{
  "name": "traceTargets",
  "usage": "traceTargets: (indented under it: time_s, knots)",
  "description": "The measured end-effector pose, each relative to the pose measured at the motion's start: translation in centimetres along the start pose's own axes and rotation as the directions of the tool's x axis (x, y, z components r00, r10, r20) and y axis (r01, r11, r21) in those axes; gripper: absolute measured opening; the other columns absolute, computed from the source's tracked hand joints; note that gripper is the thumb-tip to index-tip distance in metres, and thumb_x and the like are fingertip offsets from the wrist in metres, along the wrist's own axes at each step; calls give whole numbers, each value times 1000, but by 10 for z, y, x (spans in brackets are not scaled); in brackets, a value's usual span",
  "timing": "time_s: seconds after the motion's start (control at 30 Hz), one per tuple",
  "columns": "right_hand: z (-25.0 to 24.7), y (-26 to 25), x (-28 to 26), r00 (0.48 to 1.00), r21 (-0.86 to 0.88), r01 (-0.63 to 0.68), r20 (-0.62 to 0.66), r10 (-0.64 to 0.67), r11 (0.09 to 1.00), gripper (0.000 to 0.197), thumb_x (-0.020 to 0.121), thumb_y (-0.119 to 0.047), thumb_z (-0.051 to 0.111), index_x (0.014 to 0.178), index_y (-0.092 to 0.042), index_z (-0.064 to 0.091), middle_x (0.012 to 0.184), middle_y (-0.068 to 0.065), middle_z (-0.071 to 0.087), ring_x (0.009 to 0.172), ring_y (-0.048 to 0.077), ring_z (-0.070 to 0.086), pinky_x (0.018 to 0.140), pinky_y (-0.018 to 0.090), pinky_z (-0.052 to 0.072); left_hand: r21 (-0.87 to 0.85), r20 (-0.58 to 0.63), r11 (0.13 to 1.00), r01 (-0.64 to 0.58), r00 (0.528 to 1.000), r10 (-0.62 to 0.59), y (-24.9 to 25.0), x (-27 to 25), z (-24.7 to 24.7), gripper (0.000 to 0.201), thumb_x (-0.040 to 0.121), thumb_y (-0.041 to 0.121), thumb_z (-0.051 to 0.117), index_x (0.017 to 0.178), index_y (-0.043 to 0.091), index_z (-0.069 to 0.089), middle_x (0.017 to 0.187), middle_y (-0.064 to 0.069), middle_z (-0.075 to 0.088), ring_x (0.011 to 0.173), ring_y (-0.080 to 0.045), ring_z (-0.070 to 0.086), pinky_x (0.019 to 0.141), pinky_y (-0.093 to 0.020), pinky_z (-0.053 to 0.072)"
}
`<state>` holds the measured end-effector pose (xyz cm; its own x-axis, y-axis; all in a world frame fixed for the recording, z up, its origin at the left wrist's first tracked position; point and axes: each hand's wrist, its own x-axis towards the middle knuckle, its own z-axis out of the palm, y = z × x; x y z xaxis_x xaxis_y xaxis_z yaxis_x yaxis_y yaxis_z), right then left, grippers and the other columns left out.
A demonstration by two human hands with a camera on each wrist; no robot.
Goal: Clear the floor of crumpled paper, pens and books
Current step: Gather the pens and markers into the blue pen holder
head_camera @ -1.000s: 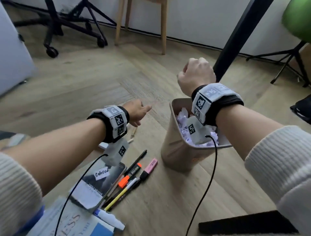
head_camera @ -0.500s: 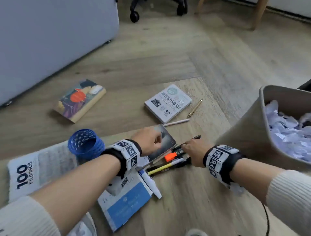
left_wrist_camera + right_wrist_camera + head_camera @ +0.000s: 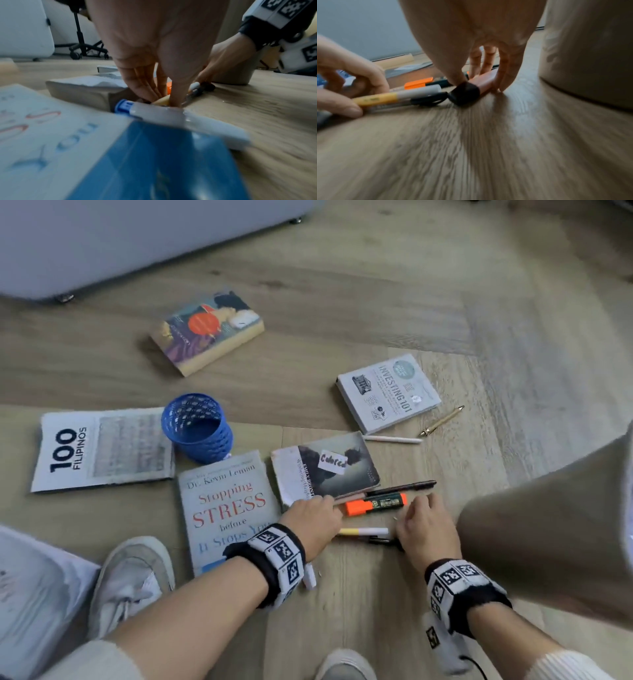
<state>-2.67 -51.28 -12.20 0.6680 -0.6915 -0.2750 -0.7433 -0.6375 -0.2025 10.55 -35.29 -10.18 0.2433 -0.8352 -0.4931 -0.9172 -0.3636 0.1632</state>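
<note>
Several pens lie in a cluster on the wood floor: an orange marker [image 3: 375, 504], a black pen [image 3: 404, 487] and a yellow-white pen [image 3: 363, 531]. My left hand [image 3: 313, 517] curls its thumb and fingers round the pens' left ends [image 3: 373, 100]. At the right end, my right hand [image 3: 423, 518] pinches a pink highlighter [image 3: 481, 82] with a black cap, thumb on the cap. A white pen [image 3: 392, 439] and a gold pen [image 3: 442, 421] lie farther off. Several books lie around, among them Investing 101 [image 3: 388, 392], Stopping Stress [image 3: 226, 508] and a dark labelled book [image 3: 325, 467].
The beige bin [image 3: 548, 525] stands close on the right of my right hand. A blue mesh pen cup [image 3: 197, 428] stands behind the books. A 100 Filipinos book [image 3: 102, 448] and a colourful book [image 3: 205, 332] lie left. My shoes [image 3: 130, 580] are near. A white marker [image 3: 163, 116] lies under my left wrist.
My right hand came down from above the bin to the pens. My left hand dropped onto their other end. Both now close in on the cluster, and the view has tilted down.
</note>
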Motion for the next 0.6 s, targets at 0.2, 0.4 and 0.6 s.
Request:
traceTargets:
  time_s: [0.2, 0.4, 0.6]
  knots:
    - [4, -7, 17, 988, 262, -129, -44, 145, 956, 30, 85, -18, 60, 110, -4, 51, 109, 18, 56, 98, 37, 57, 77, 39, 44, -85, -88, 995, 46, 995, -53, -4, -20, -2, 23, 95, 17, 55, 117, 9, 57, 113, -9, 54, 107, -28, 55, 83, -41, 48]
    - [-15, -58, 30, 978, 649, 44, -184, 100, 759, 17, 98, -23, 44, 93, -8, 49, 81, 8, 55, 84, 32, 55, 73, 32, 38, -563, -248, 806, 184, 892, -377, -33, -71, -13, 25, 93, 37, 55, 79, 17, 49, 83, 0, 54, 78, -23, 53, 67, -34, 41]
    - [-25, -158, 7, 964, 796, 192, -43, -263, 574, 29, 99, -38, 40, 98, -12, 52, 87, 9, 59, 80, 30, 57, 77, 44, 47, -934, -93, 317, 165, 745, -661, -76, -144, -23, 14, 97, 14, 47, 89, 5, 54, 75, -11, 68, 54, -21, 59, 51, -27, 47]
